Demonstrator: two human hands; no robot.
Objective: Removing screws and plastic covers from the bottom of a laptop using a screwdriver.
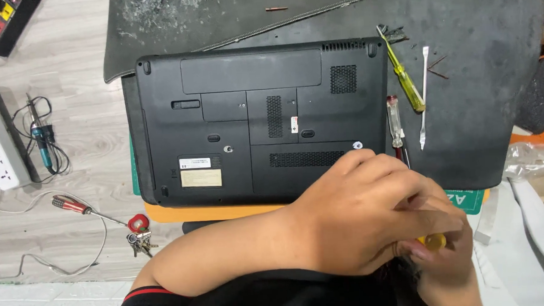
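Note:
A black laptop (259, 117) lies bottom-up on a dark mat (480, 73). My left hand (359, 219) reaches across from the lower left and curls over the laptop's near right corner; whatever is under its fingers is hidden. My right hand (448, 270) sits just below and behind it, fingers pinched on a small yellow-handled tool (435, 242) of which only the end shows. Beside the laptop's right edge lie a clear-and-red screwdriver (394, 121), a yellow screwdriver (405, 79) and a white pry stick (424, 99).
On the wooden table to the left are a white power strip (0, 150), a blue soldering iron (42, 143), a red-handled screwdriver (75, 205) and keys (139, 239). A crumpled plastic bag (531, 159) sits at the right edge. A green cutting mat (466, 197) peeks out under the dark mat.

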